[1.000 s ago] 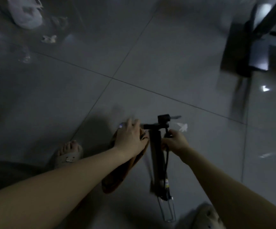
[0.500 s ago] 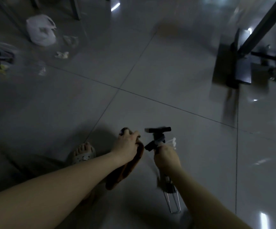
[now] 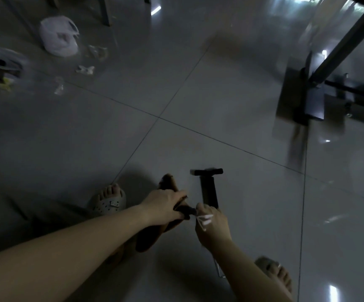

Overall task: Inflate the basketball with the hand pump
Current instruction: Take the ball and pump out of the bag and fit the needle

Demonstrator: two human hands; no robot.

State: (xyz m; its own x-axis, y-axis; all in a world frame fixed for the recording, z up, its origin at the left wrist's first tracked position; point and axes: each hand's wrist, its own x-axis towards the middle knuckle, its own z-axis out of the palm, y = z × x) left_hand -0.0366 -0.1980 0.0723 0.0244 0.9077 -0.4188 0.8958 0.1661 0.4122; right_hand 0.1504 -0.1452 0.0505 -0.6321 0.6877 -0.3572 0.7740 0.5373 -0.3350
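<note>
**On the floor, ball and pump brought close for the hook-up**

Down on the grey tiled floor [image 3: 231,94], between 2 sandalled feet, the basketball [image 3: 148,238] is limp and folded flat, so nearly all the pumping appears to lie ahead. The left hand [image 3: 165,205] has its fingers curled over the ball's upper edge and grips it together with a short dark piece [image 3: 187,211] that pokes out toward the pump (likely the hose end or nozzle, though the dim light leaves that unsure). Holding the slack skin bunched this way probably steadies the valve area for the connection.

The hand pump [image 3: 209,192] stands just beside the ball, its T-handle [image 3: 207,171] free and pushed down against the barrel. Its metal foot bracket [image 3: 219,272] shows behind the right forearm, near the right foot [image 3: 274,273], handy for pinning the base once strokes begin. The right hand [image 3: 212,227] sits against the lower barrel, fingertips closed in a pinch on a small white strip [image 3: 205,219]; what that strip is cannot be told.

My reading: this is the fitting stage, with both hands kept close together so the join can be made by feel.
</note>
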